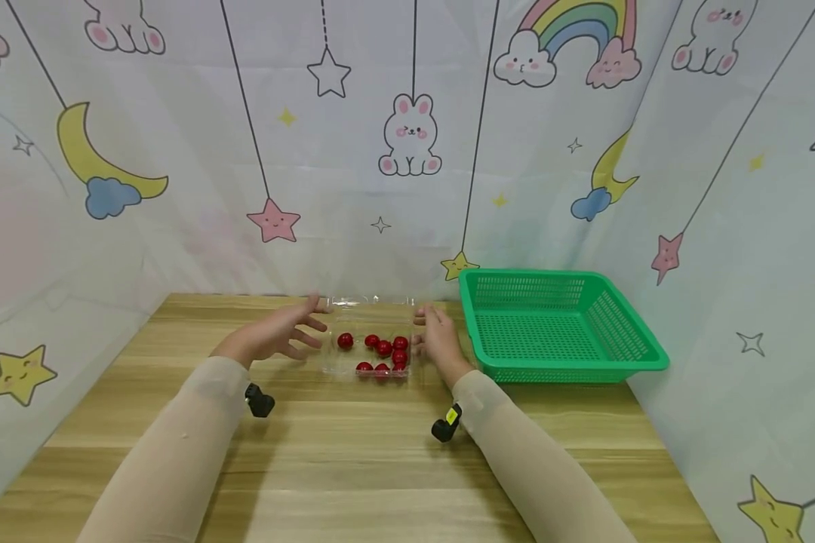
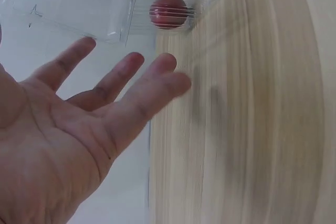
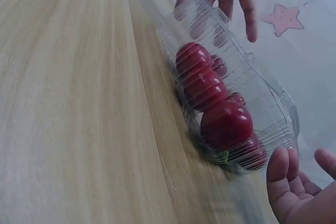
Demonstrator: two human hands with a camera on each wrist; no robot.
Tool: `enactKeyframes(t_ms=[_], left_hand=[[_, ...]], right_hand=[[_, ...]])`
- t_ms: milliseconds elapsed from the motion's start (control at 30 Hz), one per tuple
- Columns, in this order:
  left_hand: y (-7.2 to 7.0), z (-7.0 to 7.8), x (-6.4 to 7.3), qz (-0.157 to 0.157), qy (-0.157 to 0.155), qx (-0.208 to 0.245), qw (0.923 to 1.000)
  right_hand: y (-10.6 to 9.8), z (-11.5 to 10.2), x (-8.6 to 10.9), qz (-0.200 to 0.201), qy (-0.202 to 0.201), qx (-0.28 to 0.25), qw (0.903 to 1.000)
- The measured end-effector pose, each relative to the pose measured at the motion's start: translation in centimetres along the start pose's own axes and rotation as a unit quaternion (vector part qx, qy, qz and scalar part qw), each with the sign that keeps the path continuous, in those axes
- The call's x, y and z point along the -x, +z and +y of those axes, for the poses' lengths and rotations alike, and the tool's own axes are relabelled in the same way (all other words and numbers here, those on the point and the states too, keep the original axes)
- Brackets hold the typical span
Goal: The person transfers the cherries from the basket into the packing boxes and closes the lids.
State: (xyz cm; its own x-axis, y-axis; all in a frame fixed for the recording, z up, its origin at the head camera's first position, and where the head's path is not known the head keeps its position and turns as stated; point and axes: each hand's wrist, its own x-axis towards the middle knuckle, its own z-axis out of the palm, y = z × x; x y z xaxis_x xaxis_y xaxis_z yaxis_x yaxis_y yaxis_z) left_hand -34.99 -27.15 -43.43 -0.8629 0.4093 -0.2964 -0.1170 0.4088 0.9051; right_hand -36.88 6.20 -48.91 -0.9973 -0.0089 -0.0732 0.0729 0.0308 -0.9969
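Note:
A clear plastic clamshell box (image 1: 339,362) stands on the table between both hands, its lid raised at the back. Several glossy, round red fruits (image 1: 384,348) lie inside, bunched toward the right; in the right wrist view they show through the ribbed wall. My left hand (image 1: 280,332) is spread beside the box's left side, palm facing it. In the left wrist view its fingers (image 2: 118,77) are apart and hold nothing. At the other side, my right hand (image 1: 441,339) has its fingertips (image 3: 278,163) right at the box's end, loosely bent.
A green plastic basket (image 1: 472,332) with perforated walls stands to the right, near the right hand. The wooden table (image 1: 339,467) ends at a white cloth backdrop (image 1: 353,256) printed with stars, moons and rabbits. Small black cameras (image 1: 259,401) sit at both wrists.

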Motion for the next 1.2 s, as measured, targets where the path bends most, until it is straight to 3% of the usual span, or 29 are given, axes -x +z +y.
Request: enactKeyframes(t_ms=[100, 333, 733, 967, 1200], left_hand=[[-0.1, -0.2, 0.2, -0.012, -0.015, 0.005, 0.9998], [0.1, -0.6, 0.7, -0.044, -0.013, -0.002, 0.9989], [1.5, -1.3, 0.5, -0.038, -0.044, -0.032, 0.9978], [2.3, -0.9, 0.0, -0.028, -0.041, -0.025, 0.9985], [2.8, -0.2, -0.3, -0.011, -0.051, -0.039, 0.9979]], right_hand=[[-0.1, 0.0, 0.2, -0.002, -0.001, 0.003, 1.0000], [-0.4, 0.5, 0.7, -0.026, -0.009, 0.019, 0.9994], [-1.1, 1.5, 1.5, -0.040, -0.002, 0.077, 0.9962], [-1.5, 0.7, 1.9, -0.104, 0.036, 0.086, 0.9901], [-1.8, 0.3, 2.3, -0.166, 0.046, 0.092, 0.9807]])
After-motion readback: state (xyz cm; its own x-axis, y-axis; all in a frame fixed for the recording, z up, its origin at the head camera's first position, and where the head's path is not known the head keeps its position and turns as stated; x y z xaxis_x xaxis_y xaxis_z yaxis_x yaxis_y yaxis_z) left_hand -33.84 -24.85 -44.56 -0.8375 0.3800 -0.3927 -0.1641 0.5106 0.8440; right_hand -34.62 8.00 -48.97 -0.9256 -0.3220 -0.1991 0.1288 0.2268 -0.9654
